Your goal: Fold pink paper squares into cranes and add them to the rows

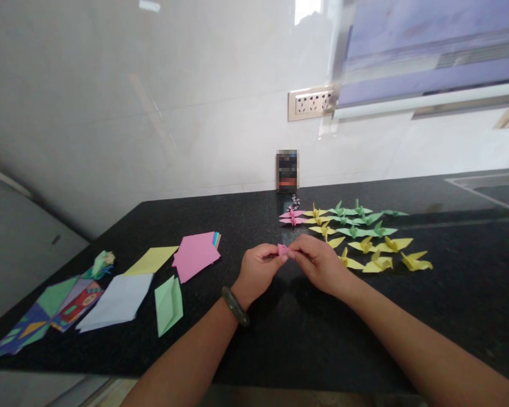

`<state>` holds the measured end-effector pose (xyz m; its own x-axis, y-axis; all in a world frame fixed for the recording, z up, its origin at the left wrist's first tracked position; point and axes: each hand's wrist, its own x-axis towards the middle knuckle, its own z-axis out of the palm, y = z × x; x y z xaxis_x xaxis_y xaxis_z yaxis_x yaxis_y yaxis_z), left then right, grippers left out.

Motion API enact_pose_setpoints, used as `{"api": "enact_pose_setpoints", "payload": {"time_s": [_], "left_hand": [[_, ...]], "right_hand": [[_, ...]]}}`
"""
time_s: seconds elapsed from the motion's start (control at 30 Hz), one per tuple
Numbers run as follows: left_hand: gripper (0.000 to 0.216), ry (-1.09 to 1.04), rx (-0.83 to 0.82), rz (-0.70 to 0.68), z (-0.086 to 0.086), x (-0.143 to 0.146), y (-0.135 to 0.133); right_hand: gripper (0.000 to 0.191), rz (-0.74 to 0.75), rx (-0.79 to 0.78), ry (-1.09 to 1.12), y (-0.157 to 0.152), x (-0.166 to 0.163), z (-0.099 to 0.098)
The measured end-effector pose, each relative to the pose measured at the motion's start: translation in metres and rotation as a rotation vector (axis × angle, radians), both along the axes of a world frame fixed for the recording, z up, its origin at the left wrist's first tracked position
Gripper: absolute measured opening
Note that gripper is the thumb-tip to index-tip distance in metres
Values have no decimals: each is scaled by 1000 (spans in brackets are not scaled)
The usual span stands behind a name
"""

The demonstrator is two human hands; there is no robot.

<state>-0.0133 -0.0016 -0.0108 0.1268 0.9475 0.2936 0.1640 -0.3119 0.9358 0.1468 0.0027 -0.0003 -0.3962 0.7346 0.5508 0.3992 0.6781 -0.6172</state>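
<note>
Between my two hands, above the black countertop (pixel 254 350), is a small folded piece of pink paper (pixel 282 249). My left hand (pixel 258 271) pinches it from the left with thumb and forefinger. From the right, my right hand (pixel 318 263) has its thumb and fingertips closed on the paper's other edge. My fingers cover much of the paper, so its full shape is hidden. Just beyond and to the right of my right hand stand rows of folded paper cranes: pink cranes (pixel 292 217), yellow cranes (pixel 379 261) and green cranes (pixel 356 229).
To the left lie a stack of pink paper (pixel 195 254), a folded green sheet (pixel 168 305), yellow paper (pixel 152 260), white sheets (pixel 119 299) and a colourful printed packet (pixel 51 316). A phone-like device (pixel 287 171) leans on the wall below a socket (pixel 311 103). A sink edge (pixel 487 181) is far right.
</note>
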Motion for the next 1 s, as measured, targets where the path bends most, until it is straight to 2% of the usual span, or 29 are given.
{"api": "enact_pose_setpoints", "payload": {"time_s": [0.1,0.17,0.27,0.33,0.47,0.57,0.7,0.8,0.87,1.0], "left_hand": [[11,-28,-1,-46,5,-3,-1],[13,-43,-32,-98,7,-4,-1],[15,-60,-92,-164,8,-5,-1],[17,-60,-117,-169,7,-4,0],[19,-29,-151,-64,5,-1,0],[19,-6,-148,-35,3,1,-1],[18,-10,-131,-114,-1,0,0],[20,6,-179,-133,-2,0,1],[24,55,-186,-125,-1,-1,1],[28,189,-98,-133,2,-3,-1]], "right_hand": [[14,46,-101,96,1,1,1],[12,49,-247,198,1,0,0],[19,95,-439,304,2,-1,-1],[17,120,-429,288,1,-2,0],[14,20,-257,227,0,-4,1],[14,-32,-225,214,-1,-5,1],[14,-80,-255,244,-1,-5,-1],[15,-71,-275,245,1,-3,-1],[17,-51,-325,231,1,-2,-1],[19,24,-475,250,2,-3,-2]]}}
